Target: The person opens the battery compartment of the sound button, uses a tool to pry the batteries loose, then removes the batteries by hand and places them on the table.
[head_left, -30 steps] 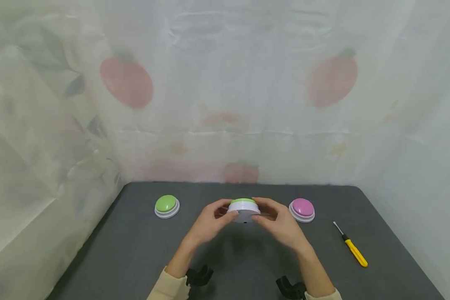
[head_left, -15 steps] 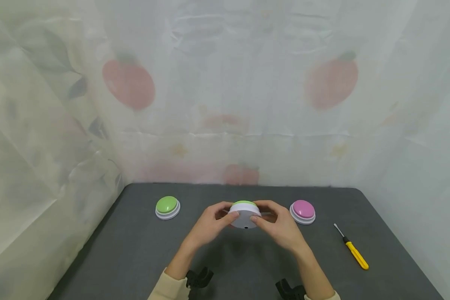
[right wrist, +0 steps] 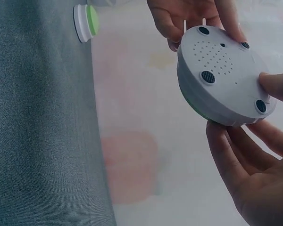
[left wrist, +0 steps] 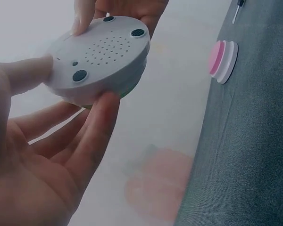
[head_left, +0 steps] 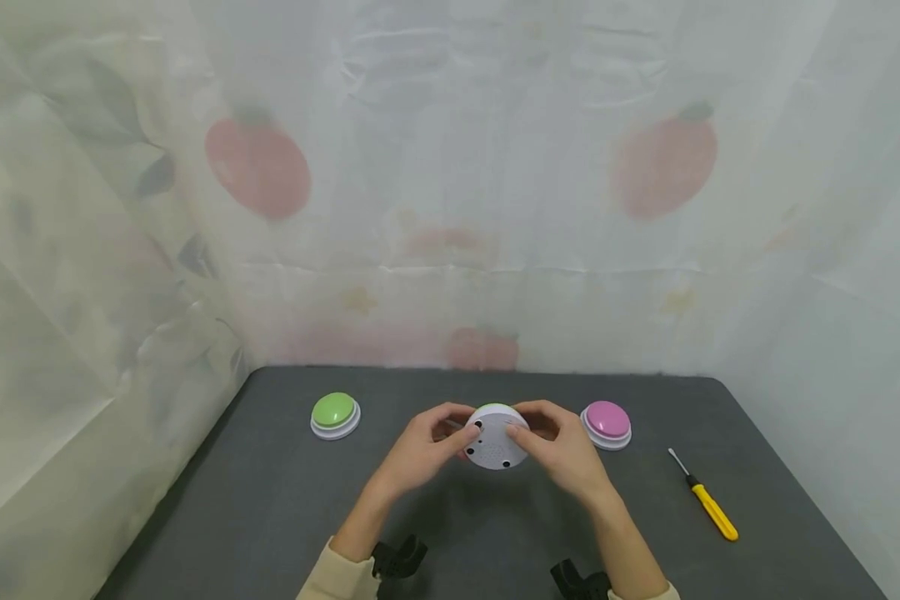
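Both hands hold a round white push button [head_left: 495,446] with a green top up over the middle of the table. Its flat underside faces the head camera, and the green dome is mostly hidden behind it. Dark round feet and a patch of small holes show on that underside [right wrist: 226,66]. My left hand [head_left: 423,446] grips its left edge, thumb on the underside and fingers behind. On the opposite edge my right hand [head_left: 562,446] pinches it the same way. In the left wrist view the button [left wrist: 101,56] sits tilted between the two hands.
A green-topped button [head_left: 334,414] lies on the dark grey table [head_left: 270,517] at the back left. A pink-topped button [head_left: 607,423] is at the back right, near a yellow-handled screwdriver [head_left: 708,500]. Fabric curtains [head_left: 457,167] with faded fruit prints hang behind and at the sides.
The held button has tipped so that its underside turns up toward the head camera, and its green top has gone mostly out of sight. Both hands keep their grip in nearly the same place.
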Action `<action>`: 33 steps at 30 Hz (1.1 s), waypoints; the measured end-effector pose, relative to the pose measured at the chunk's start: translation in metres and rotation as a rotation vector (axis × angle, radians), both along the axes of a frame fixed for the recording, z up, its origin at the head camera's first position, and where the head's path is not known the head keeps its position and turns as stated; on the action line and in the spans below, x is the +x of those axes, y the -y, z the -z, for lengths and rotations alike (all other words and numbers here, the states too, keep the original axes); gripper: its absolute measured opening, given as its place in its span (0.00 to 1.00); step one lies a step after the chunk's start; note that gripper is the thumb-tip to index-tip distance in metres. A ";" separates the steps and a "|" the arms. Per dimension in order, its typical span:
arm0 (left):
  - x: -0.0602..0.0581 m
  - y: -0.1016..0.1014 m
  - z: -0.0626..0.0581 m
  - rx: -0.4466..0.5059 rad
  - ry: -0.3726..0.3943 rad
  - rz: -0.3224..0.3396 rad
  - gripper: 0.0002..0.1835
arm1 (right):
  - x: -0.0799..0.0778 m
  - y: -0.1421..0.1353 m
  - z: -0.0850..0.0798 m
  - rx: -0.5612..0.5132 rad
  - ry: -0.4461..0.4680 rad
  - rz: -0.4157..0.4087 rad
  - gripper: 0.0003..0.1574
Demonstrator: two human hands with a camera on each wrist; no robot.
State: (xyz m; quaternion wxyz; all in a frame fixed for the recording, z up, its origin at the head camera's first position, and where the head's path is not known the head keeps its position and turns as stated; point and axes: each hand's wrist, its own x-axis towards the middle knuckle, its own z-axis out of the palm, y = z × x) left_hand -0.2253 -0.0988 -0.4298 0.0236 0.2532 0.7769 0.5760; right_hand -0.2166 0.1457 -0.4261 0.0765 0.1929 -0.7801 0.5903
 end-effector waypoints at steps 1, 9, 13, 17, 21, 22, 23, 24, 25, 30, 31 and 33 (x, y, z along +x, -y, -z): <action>0.001 0.000 0.000 -0.006 -0.001 -0.004 0.19 | 0.000 0.000 0.000 -0.003 0.006 0.002 0.18; 0.002 -0.001 0.001 -0.021 -0.022 -0.040 0.18 | 0.003 0.000 -0.001 -0.016 0.066 0.017 0.18; 0.002 -0.001 0.001 0.003 -0.045 -0.031 0.19 | 0.004 0.000 -0.003 -0.034 0.099 0.033 0.18; 0.001 -0.001 0.001 0.042 -0.054 0.015 0.25 | 0.004 0.001 -0.005 -0.061 0.136 0.051 0.18; 0.000 -0.003 0.000 0.046 -0.081 0.066 0.33 | 0.002 0.000 -0.006 -0.083 0.170 0.068 0.18; 0.000 -0.003 -0.001 0.048 -0.087 0.082 0.35 | 0.002 0.000 -0.006 -0.090 0.183 0.071 0.19; 0.000 -0.003 -0.001 0.053 -0.091 0.097 0.37 | 0.002 0.000 -0.006 -0.096 0.196 0.073 0.19; 0.001 -0.003 -0.001 0.059 -0.095 0.111 0.38 | 0.002 0.001 -0.006 -0.105 0.209 0.076 0.19; 0.001 -0.003 -0.001 0.065 -0.093 0.125 0.40 | 0.001 0.001 -0.006 -0.115 0.221 0.080 0.19; 0.001 -0.004 -0.001 0.074 -0.061 0.187 0.47 | 0.002 0.003 -0.007 -0.134 0.260 0.099 0.20; 0.001 -0.004 -0.001 0.071 -0.054 0.196 0.48 | 0.002 0.004 -0.007 -0.137 0.261 0.100 0.20; 0.001 -0.005 -0.001 0.063 -0.047 0.209 0.50 | 0.002 0.005 -0.008 -0.147 0.265 0.096 0.21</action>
